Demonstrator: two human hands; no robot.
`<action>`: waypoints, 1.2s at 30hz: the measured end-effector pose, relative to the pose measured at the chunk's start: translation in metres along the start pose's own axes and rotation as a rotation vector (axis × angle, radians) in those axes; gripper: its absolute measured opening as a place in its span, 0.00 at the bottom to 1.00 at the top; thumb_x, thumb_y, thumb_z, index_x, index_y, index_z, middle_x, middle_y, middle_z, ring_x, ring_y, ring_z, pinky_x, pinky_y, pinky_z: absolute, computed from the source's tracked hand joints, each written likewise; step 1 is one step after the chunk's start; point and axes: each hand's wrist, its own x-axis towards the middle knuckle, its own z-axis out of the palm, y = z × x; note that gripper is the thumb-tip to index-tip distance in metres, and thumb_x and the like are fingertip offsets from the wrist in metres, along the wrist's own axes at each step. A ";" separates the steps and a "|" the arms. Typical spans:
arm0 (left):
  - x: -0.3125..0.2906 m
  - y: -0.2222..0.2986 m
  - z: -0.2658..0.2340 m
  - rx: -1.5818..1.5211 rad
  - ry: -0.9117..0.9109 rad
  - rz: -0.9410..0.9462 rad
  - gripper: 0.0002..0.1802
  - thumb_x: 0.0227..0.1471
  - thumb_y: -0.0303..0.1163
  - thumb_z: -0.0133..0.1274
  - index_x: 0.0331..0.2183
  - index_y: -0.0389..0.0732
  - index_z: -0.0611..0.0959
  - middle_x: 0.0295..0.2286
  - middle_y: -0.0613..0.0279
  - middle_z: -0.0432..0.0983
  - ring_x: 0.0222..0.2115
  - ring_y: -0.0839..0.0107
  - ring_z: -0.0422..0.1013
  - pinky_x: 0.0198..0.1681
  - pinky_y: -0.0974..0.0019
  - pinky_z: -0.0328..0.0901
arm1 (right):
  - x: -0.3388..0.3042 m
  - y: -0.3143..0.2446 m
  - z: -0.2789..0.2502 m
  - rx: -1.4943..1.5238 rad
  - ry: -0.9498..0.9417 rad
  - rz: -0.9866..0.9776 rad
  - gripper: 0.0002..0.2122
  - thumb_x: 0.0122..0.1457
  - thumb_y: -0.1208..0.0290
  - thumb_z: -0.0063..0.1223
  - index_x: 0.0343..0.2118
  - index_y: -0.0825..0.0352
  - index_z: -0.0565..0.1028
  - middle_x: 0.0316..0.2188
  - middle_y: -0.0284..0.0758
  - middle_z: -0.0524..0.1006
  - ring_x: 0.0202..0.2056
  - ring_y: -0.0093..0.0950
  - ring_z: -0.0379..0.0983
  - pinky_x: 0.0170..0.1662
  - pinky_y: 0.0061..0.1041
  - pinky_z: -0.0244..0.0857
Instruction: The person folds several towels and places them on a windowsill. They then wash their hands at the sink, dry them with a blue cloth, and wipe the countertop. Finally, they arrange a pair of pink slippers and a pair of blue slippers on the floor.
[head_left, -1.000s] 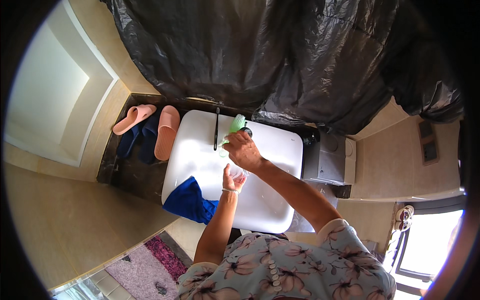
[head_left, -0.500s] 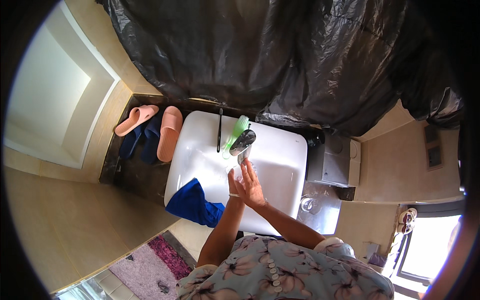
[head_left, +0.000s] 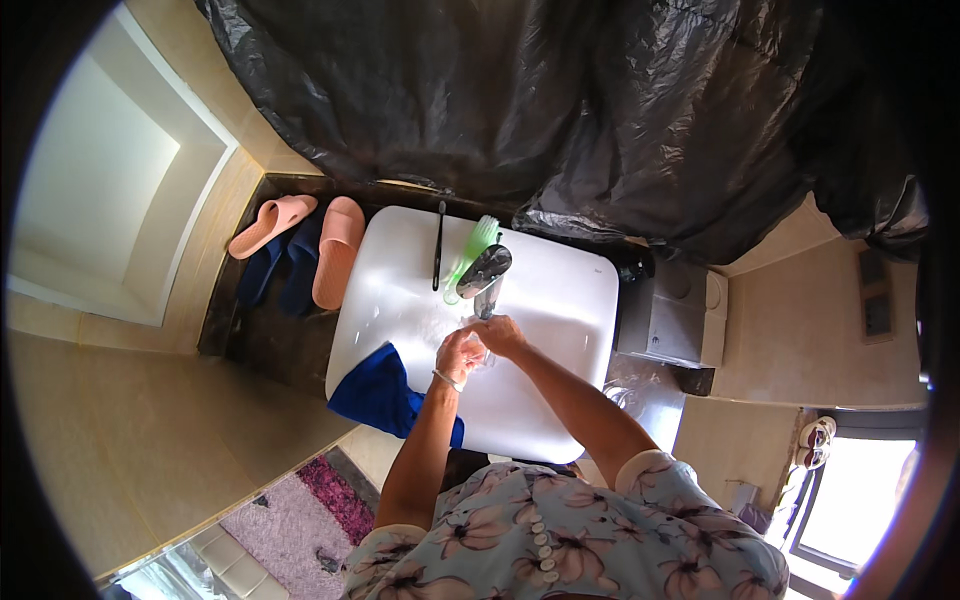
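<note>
My left hand (head_left: 459, 357), a bracelet at its wrist, is over the white washbasin (head_left: 545, 400) with its fingers curled in. Against its fingertips presses my right hand (head_left: 502, 335), its fingers closed and bent toward the left hand. What, if anything, lies between them is hidden. Just beyond the right hand is the dark, shiny faucet (head_left: 486, 272). Something clear and glinting, perhaps water, shows below the hands. A green translucent brush (head_left: 480, 238) lies behind the faucet, and a black toothbrush (head_left: 438, 248) rests to its left.
A blue cloth (head_left: 378, 390) drapes over the basin's front left edge. Pink slippers (head_left: 340, 252) and dark blue slippers (head_left: 300, 268) stand left of the basin. Black plastic sheeting (head_left: 520, 90) hangs behind it. A grey box (head_left: 660, 318) sits at the right.
My hands have gone from upright, with fingers extended near the faucet, to curled and pressed together. The left hand has drawn slightly left, and the right has turned inward toward it.
</note>
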 end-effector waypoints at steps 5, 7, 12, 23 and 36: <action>-0.008 0.010 0.026 -0.356 0.252 -0.037 0.41 0.51 0.55 0.65 0.57 0.38 0.72 0.47 0.48 0.79 0.45 0.58 0.77 0.50 0.53 0.70 | -0.012 0.011 0.016 0.308 0.140 0.011 0.29 0.62 0.42 0.56 0.51 0.66 0.80 0.39 0.47 0.84 0.44 0.43 0.82 0.48 0.39 0.71; 0.012 0.004 0.020 -0.499 0.186 -0.007 0.38 0.53 0.55 0.63 0.55 0.38 0.73 0.46 0.49 0.78 0.43 0.56 0.77 0.46 0.51 0.72 | -0.033 -0.005 0.027 0.290 0.304 0.063 0.33 0.61 0.45 0.59 0.59 0.69 0.72 0.44 0.48 0.82 0.51 0.41 0.78 0.54 0.37 0.70; 0.058 -0.022 0.029 -0.133 0.316 0.149 0.31 0.56 0.51 0.62 0.50 0.36 0.78 0.39 0.54 0.80 0.34 0.60 0.79 0.30 0.57 0.74 | -0.081 0.000 0.017 0.296 0.292 0.193 0.34 0.60 0.55 0.65 0.64 0.71 0.69 0.48 0.44 0.83 0.54 0.36 0.78 0.58 0.34 0.71; 0.025 -0.022 0.042 0.838 0.296 0.650 0.49 0.40 0.41 0.74 0.61 0.37 0.70 0.52 0.45 0.71 0.54 0.51 0.69 0.58 0.52 0.66 | -0.105 -0.119 -0.098 0.177 0.592 -0.376 0.18 0.59 0.77 0.61 0.53 0.66 0.78 0.45 0.39 0.81 0.46 0.35 0.79 0.51 0.33 0.71; 0.015 -0.015 0.049 -0.155 0.083 0.236 0.45 0.52 0.49 0.66 0.62 0.35 0.68 0.55 0.50 0.71 0.56 0.54 0.69 0.59 0.53 0.66 | -0.084 -0.124 -0.060 -0.562 0.348 -0.465 0.40 0.58 0.59 0.63 0.70 0.68 0.60 0.75 0.42 0.50 0.76 0.40 0.40 0.74 0.49 0.38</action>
